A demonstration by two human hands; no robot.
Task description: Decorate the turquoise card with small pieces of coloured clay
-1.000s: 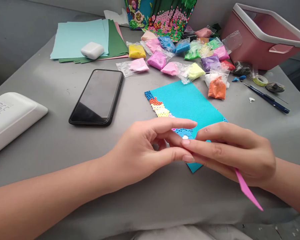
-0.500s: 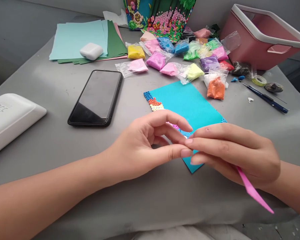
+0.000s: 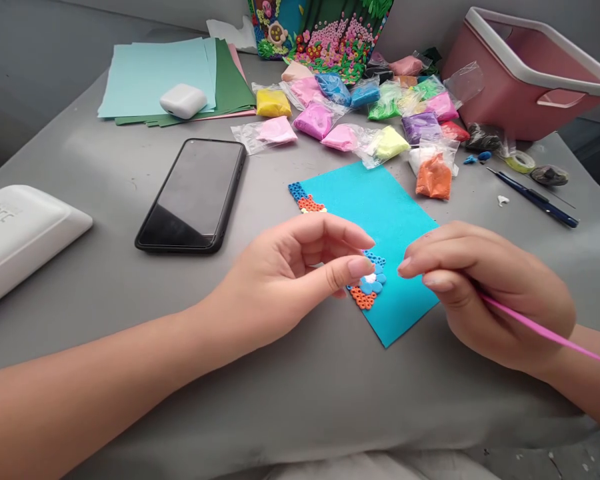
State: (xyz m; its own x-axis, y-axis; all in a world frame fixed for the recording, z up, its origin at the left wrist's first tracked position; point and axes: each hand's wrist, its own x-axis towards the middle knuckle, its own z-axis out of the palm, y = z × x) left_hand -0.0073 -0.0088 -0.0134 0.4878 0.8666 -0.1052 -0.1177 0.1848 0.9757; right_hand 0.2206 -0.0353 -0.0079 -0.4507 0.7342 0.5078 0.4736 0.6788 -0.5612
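My left hand [image 3: 307, 263] hovers over the left edge of a turquoise sheet [image 3: 380, 207]. Its fingers curl toward the thumb, and anything pinched there is hidden. Over the sheet's right side, my right hand [image 3: 495, 293] is closed around a slim pink clay modelling tool [image 3: 540, 327], whose thin end points back toward the wrist. Its thumb and index finger come close together, a little apart from my left hand. On the sheet lie small ring-shaped clay pieces, blue ones [image 3: 297, 191] and orange ones [image 3: 364, 298], beside a blue clay flower [image 3: 375, 280] partly behind my left thumb.
Several clay packets, among them an orange one [image 3: 434, 177], spread behind the sheet. A dark blue pen-like tool [image 3: 535, 198] lies right, near a pink basket [image 3: 515, 100]. Left are a phone [image 3: 193, 197], a white device [image 3: 25, 233], a white case [image 3: 183, 101] and coloured paper [image 3: 155, 70].
My hands have separated: the right one moved right and turned, swinging the pink tool's end up and right. My left hand shifted slightly left, uncovering the blue flower and orange rings.
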